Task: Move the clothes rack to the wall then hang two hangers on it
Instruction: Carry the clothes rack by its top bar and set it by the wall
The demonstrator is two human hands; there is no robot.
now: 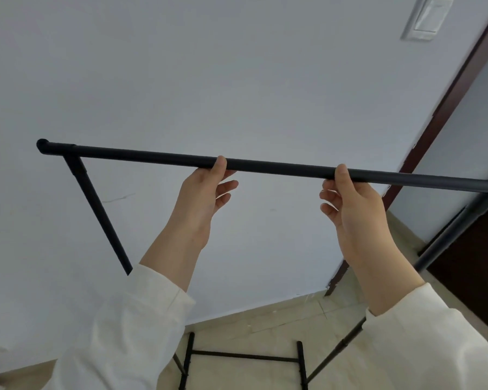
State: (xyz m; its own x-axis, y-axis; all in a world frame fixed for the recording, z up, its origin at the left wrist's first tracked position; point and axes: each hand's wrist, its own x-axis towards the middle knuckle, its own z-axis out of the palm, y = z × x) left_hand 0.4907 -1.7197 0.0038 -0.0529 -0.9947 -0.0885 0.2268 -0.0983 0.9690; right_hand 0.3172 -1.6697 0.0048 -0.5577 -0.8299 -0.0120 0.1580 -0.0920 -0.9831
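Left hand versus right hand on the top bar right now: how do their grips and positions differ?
The left hand holds the top bar near its middle; the right hand holds it nearer the door-side end. The left hand's lower fingers splay loosely toward the right; the right hand's curl toward the left. Both come up from below with the thumb over the near side of the bar, both in cream sleeves.

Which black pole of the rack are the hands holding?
The long top bar running sideways. The left hand and right hand both grip it. The slanting side poles and the low floor bars are untouched.
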